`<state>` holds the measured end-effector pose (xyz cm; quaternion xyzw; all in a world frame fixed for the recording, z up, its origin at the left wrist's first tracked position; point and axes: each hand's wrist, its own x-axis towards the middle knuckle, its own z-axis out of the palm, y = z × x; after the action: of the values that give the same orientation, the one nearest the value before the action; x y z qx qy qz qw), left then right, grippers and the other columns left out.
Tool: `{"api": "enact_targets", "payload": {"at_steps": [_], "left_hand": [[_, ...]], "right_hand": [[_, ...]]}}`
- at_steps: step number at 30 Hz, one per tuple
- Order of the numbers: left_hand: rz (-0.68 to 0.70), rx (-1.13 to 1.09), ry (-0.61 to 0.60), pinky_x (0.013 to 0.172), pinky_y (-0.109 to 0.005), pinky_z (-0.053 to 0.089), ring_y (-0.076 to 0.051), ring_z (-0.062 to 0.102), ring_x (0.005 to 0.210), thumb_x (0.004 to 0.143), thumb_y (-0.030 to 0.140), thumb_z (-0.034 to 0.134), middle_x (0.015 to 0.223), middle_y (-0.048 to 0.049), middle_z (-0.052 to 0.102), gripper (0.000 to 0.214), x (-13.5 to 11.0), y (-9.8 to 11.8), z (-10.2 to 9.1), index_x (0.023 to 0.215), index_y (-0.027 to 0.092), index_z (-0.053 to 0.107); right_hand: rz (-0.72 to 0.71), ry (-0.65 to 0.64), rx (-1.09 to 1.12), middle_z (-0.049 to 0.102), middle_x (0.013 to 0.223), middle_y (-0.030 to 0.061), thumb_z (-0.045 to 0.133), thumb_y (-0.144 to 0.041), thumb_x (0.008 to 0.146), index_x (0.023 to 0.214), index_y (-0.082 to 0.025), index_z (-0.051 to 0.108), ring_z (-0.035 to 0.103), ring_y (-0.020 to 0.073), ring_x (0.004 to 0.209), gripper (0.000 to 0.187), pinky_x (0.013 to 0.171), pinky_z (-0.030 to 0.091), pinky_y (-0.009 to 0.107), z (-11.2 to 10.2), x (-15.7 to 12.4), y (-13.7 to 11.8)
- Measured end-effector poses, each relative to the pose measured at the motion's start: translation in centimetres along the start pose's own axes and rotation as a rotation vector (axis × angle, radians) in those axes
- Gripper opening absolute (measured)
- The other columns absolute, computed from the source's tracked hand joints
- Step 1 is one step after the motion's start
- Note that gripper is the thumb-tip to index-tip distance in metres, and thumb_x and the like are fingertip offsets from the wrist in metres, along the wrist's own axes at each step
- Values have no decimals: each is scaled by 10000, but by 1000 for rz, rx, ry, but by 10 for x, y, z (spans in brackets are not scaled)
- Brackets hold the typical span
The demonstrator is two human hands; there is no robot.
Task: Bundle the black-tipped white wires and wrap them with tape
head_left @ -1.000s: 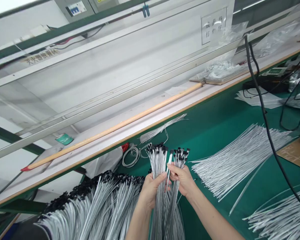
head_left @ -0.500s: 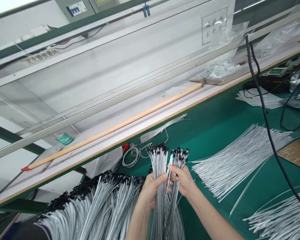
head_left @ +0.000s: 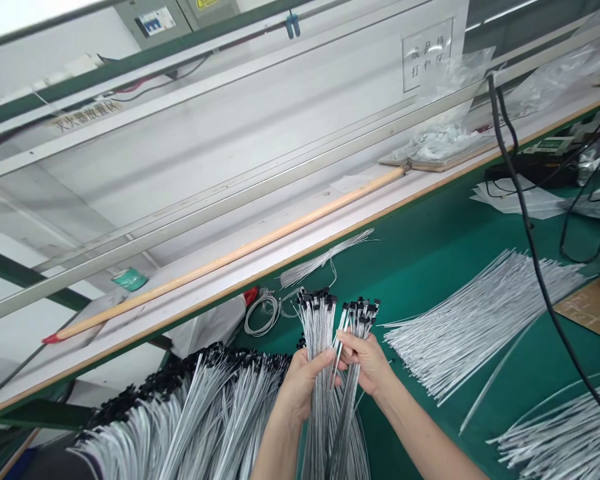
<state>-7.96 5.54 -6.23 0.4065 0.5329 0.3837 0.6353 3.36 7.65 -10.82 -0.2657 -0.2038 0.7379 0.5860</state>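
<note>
Two upright bundles of black-tipped wires [head_left: 318, 333] are gripped above a green bench mat [head_left: 430, 233], one in the closed left hand [head_left: 305, 387], one in the closed right hand [head_left: 367, 363]; four further wire bunches [head_left: 480, 320] are laid nearby

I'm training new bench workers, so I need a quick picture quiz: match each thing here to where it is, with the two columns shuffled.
Things:
1. Black cable
2. Coil of thin wire
3. Bundle of black-tipped wires
4. Heap of black-tipped wires

Places:
A. Held upright in the left hand
B. Piled at the lower left of the view
C. Running down across the right side of the green mat
D. Lying at the mat's far edge

Pairs: 1-C, 2-D, 3-A, 4-B
</note>
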Motion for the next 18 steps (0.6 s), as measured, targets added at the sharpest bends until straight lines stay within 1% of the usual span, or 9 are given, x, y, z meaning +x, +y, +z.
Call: {"api": "enact_targets", "payload": {"at_steps": [3,7,13,15,18], "left_hand": [[-8,-11,-4,460,-216,419,-112,556,447,673,347,691,613,-75,666,322,1,-1,-1,865,87,686],[-27,-23,9,463,-218,427,-126,578,464,666,345,698,614,-84,673,321,0,-1,-1,842,77,685],[-5,-69,-1,509,-249,456,-164,614,539,643,323,723,643,-89,679,279,-1,-3,-2,773,79,683],[-8,-80,-6,519,-254,458,-166,615,556,640,312,727,661,-94,682,285,-1,-3,-2,798,79,683],[-8,-89,-3,520,-251,451,-149,594,559,632,303,736,682,-88,679,328,-2,-2,-2,875,91,673]], "right_hand": [[-1,-11,14,305,300,-84,733,-326,603,337,-178,402,304,47,305,450,367,261,214,0,-1,-2],[11,-1,0,307,298,-86,731,-339,603,342,-178,391,341,52,297,458,359,298,205,1,-2,-3],[116,26,89,320,320,-105,755,-360,574,513,-189,494,360,92,303,318,273,318,212,-2,0,2],[126,30,96,335,325,-104,762,-352,568,546,-186,513,355,91,310,300,271,318,210,-3,0,3],[115,38,110,330,319,-108,778,-333,546,547,-181,521,310,70,312,299,294,315,205,-3,0,2]]}}
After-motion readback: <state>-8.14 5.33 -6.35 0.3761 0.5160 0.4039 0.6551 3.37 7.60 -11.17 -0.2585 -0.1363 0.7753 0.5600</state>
